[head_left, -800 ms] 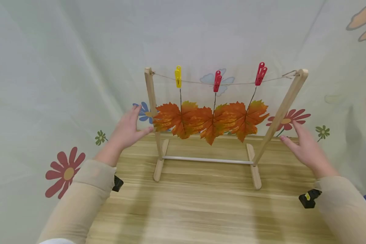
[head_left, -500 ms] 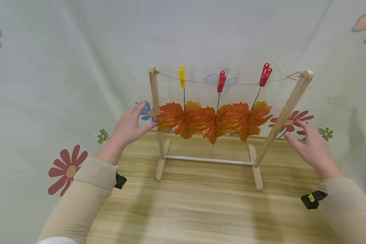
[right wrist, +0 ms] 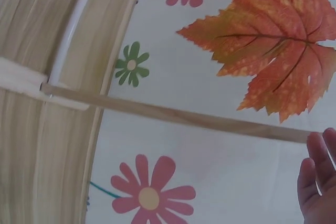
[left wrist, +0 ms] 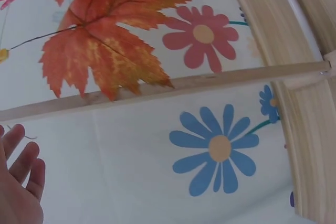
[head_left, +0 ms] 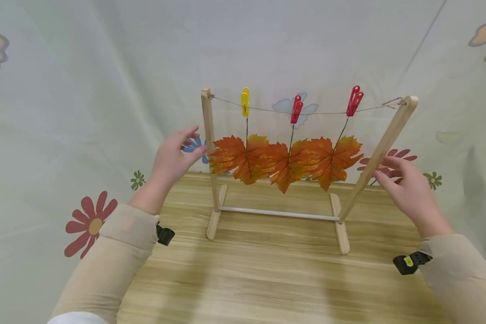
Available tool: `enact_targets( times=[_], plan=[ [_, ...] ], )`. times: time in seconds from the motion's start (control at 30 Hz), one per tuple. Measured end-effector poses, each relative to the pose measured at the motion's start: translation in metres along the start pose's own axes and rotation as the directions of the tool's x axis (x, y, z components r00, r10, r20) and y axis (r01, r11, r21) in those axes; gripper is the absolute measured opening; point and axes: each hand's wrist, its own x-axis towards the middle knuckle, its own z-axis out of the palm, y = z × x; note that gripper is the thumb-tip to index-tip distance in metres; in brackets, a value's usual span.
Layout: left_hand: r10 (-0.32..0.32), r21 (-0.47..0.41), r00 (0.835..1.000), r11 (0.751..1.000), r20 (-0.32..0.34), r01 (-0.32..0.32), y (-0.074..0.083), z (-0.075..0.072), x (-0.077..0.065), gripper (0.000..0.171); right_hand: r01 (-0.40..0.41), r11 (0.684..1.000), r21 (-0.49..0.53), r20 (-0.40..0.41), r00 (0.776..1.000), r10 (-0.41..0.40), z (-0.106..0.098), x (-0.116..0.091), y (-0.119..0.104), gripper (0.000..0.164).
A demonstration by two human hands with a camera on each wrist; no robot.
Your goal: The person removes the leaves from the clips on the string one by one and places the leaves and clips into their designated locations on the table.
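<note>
I see both hands have closed in on the wooden rack [head_left: 303, 180]: left hand [head_left: 174, 157] relaxed beside its left post, right hand [head_left: 405, 189] loosely touching its right post, neither grip yet holding.

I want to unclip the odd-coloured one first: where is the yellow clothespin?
In the head view the yellow clothespin hangs on the string nearest the rack's left post, left of both red clothespins, holding the leftmost maple leaf.

The light is bright and soft all over, with no glare. Faint, pale shadows lie on the near part of the wooden table [head_left: 267, 279]. The right hand [head_left: 407, 191] looks a little blurry. The head view bends at its edges. Both wrist views are sharp enough up close.
</note>
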Motion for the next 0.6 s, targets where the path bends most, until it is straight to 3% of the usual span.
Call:
enact_targets(
  times=[0.23,0.6],
  plan=[
    [-0.024,-0.087,0.999,0.996,-0.048,0.020,0.013,-0.004,0.004,0.052,-0.016,0.999,0.039,0.016,1.000,0.015,0.000,0.003,-0.014,0.049],
    [-0.044,-0.200,0.998,0.979,-0.046,0.034,0.032,-0.003,0.011,0.046,-0.038,0.997,0.071,0.063,0.997,0.034,0.009,0.008,-0.032,0.052]
  ],
)
